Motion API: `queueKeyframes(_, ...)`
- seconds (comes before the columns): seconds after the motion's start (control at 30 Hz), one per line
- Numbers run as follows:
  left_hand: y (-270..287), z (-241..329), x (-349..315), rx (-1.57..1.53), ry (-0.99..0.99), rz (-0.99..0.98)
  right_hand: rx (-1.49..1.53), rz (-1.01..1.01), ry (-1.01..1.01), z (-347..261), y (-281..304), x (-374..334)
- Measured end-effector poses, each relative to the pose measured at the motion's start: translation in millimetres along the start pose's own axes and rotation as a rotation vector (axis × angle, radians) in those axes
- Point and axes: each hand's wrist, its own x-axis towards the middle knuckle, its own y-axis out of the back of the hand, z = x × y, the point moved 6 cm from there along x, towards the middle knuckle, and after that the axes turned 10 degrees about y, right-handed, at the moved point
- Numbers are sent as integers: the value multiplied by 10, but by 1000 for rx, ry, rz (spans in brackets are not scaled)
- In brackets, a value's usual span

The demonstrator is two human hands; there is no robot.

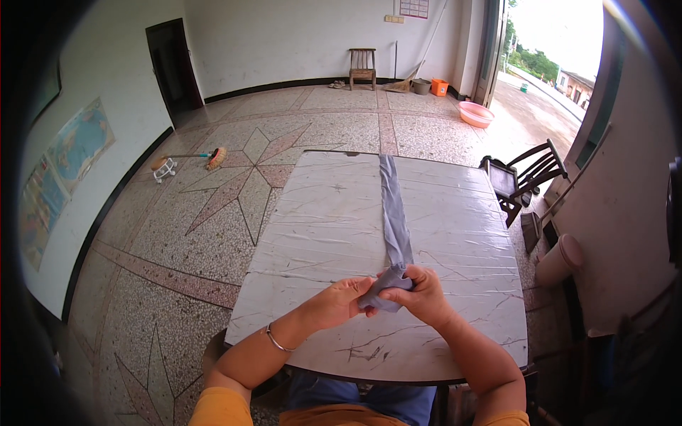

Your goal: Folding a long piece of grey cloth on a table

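A long strip of grey cloth (394, 213) runs from the table's far edge toward me, narrow and creased. Its near end is bunched into a folded bundle between my two hands. On the bundle's left side, my left hand (347, 297) is closed, thumb on top and fingertips at the cloth. My right hand (420, 292) pinches the bundle from the right, with its thumb pressed across the fabric. The fingers beneath the cloth are partly hidden. Both hands are above the near half of the white marble-patterned table (312, 234).
A dark wooden chair (526, 174) stands beyond the table's right side, near a dustpan (531, 231) and a pinkish bin (559, 261). A broom head (216, 157) lies on the floor at left. By the doorway sits a pink basin (476, 114); another chair (362, 69) is against the back wall.
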Motion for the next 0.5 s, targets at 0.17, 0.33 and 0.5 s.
queueKeyframes(0.17, 40, 76, -10, 454, -92, 293, -132, 32, -86, 122, 97, -56)
queueKeyframes(0.33, 118, 74, -30, 466, -84, 286, -197, 69, -68, 78, 115, -31)
queueKeyframes(0.5, 76, -40, 1, 132, -40, 126, -17, 122, -68, 74, 28, -29)
